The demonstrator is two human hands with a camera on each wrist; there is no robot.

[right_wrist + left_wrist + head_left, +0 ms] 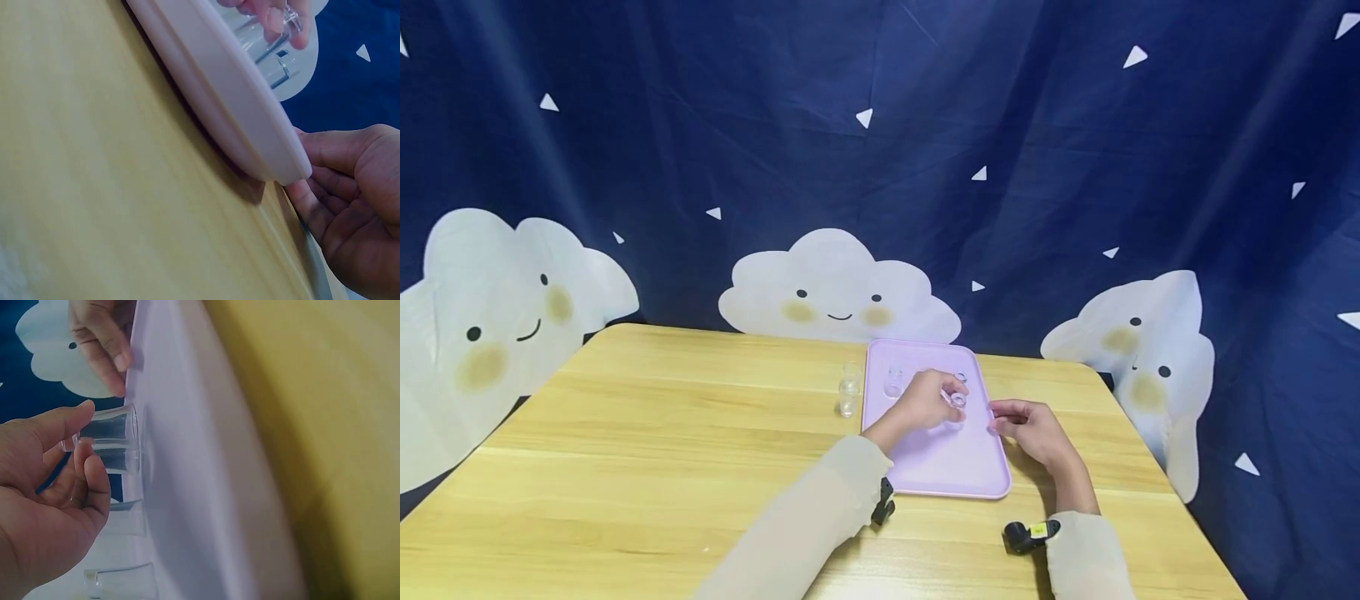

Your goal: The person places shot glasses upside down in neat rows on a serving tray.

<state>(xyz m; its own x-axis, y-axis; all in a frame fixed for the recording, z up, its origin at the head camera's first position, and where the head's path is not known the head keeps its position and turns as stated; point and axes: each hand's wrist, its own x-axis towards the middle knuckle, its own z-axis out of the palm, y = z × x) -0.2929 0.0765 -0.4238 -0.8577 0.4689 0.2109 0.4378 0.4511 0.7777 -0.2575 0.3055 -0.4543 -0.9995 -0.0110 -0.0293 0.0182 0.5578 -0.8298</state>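
A lilac tray [947, 471] with a raised rim lies on the wooden table. Over its right half, my left hand [922, 402] holds a small clear glass [115, 431] between thumb and fingers. That glass's wider end faces down, at or just above the tray surface; contact is hard to tell. Other clear glasses stand on the tray, one [893, 382] left of the hand and one [961, 377] behind the fingertips. At the tray's right edge, my right hand [1033, 429] pinches the rim, thumb above and fingers lower down.
Just left of the tray, clear glassware [848, 390] stands on the table [662, 450], apparently two pieces one behind the other. A dark blue curtain [820, 167] with white clouds hangs behind the far edge.
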